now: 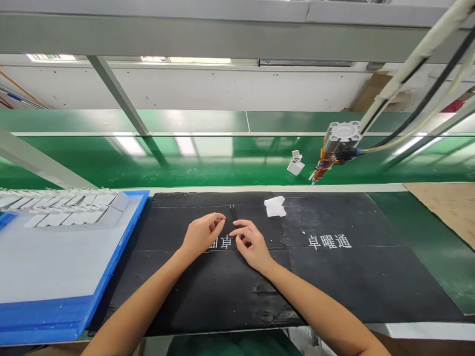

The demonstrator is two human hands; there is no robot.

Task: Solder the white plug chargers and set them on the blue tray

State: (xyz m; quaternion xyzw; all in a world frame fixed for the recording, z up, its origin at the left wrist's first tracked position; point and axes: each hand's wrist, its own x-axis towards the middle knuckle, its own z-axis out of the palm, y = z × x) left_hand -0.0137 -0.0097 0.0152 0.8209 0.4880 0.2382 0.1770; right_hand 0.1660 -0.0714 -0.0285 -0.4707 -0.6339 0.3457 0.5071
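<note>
Both of my hands are over the black mat (345,287), close together but apart. My left hand (202,235) has its fingers bent and pressed together; whatever they hold, if anything, is too small to make out. My right hand (253,243) has its fingers curved and spread, with nothing visible between them. Between and just beyond my fingertips lies a thin black piece with light tips (232,211). A crumpled white scrap (275,206) rests on the mat, beyond my right hand.
At left, a blue tray (107,272) bears rows of white pieces (85,210). A small white object (296,164) sits on the green surface (222,165) behind the mat. A metal tool (334,146) hangs at upper right. Brown cardboard (449,205) lies far right.
</note>
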